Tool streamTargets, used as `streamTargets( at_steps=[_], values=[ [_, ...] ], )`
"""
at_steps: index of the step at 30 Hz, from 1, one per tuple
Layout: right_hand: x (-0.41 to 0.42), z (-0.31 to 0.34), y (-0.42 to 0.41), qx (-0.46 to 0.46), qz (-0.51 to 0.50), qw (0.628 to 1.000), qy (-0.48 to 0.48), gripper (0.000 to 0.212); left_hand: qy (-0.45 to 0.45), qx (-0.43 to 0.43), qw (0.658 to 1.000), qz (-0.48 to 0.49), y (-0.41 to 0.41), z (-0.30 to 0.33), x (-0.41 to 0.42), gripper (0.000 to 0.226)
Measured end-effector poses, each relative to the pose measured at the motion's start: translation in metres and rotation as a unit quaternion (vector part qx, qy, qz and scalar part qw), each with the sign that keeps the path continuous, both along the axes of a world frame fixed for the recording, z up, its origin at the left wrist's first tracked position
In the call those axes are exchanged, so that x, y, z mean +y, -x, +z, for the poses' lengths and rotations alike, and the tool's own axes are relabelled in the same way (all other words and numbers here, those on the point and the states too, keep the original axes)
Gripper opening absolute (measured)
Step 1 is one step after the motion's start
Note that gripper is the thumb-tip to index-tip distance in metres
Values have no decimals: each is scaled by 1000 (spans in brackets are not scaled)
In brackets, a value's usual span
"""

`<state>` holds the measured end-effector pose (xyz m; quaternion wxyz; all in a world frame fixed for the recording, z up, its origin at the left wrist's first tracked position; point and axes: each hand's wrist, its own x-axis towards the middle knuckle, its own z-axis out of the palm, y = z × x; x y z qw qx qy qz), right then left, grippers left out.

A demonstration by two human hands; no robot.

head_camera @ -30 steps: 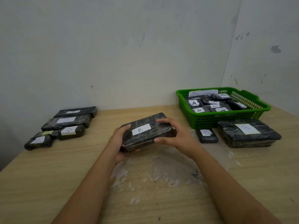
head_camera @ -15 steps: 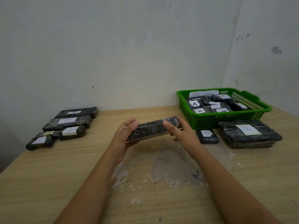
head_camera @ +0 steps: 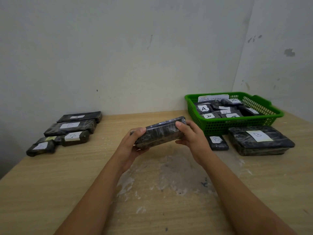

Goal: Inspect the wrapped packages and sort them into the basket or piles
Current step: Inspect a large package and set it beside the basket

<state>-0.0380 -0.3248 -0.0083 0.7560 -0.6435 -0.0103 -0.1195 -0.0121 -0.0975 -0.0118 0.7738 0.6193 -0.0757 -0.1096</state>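
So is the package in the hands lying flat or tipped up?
Tipped up: the package shows its long side, no label visible, gripped at both ends.

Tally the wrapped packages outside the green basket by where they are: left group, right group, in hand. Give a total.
Left group: 5, counting the one half hidden under a yellowish tag
Right group, in front of the green basket: 2, the small B package and the large B package
In hand: 1, the held package, gripped by the left hand and right hand
Total: 8
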Motion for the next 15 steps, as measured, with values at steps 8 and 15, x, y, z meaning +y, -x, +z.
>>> streamTargets(
  at_steps=[8,15],
  values=[
    [7,4,9,62,4,997,43,70,-46,-47,998,6,-1,-2,2,83],
    [10,4,9,79,-15,996,36,78,-42,-68,996,41,2,-2,-4,60]
  ],
)
